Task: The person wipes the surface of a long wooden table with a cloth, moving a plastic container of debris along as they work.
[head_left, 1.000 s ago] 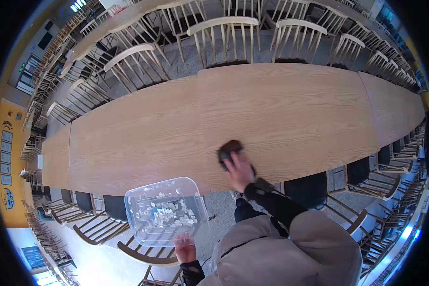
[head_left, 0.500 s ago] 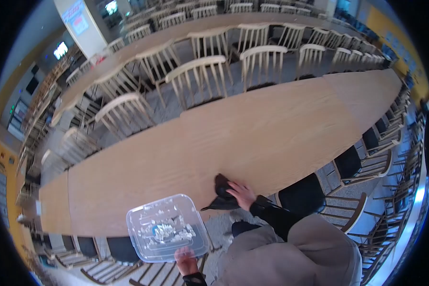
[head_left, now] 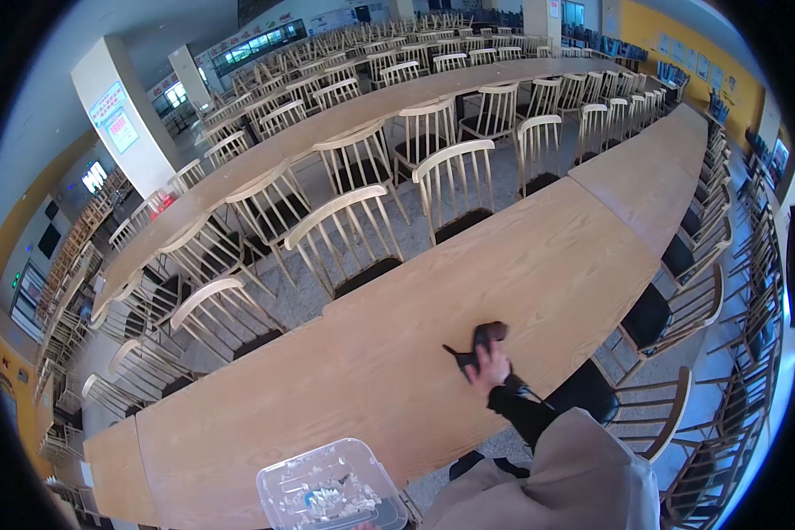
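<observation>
On the long wooden table (head_left: 389, 353), my right hand (head_left: 492, 366) presses down on a bunched black cloth (head_left: 486, 336), its fingers curled over it. One corner of the cloth sticks out to the left. At the bottom edge, a clear plastic container (head_left: 278, 473) holds white crumpled scraps (head_left: 340, 496) and something blue. Only a sliver of my left hand (head_left: 367, 526) shows, at the container's near side; the rest is out of frame.
Wooden chairs (head_left: 349, 230) with dark seats line the table's far side. More chairs (head_left: 649, 318) stand on the near side, close to my right arm. Further rows of tables and a white pillar (head_left: 128, 115) lie beyond.
My right hand has moved the black cloth to the right and farther across the table. The container and my left hand have dropped lower in view, and the camera has tilted up.
</observation>
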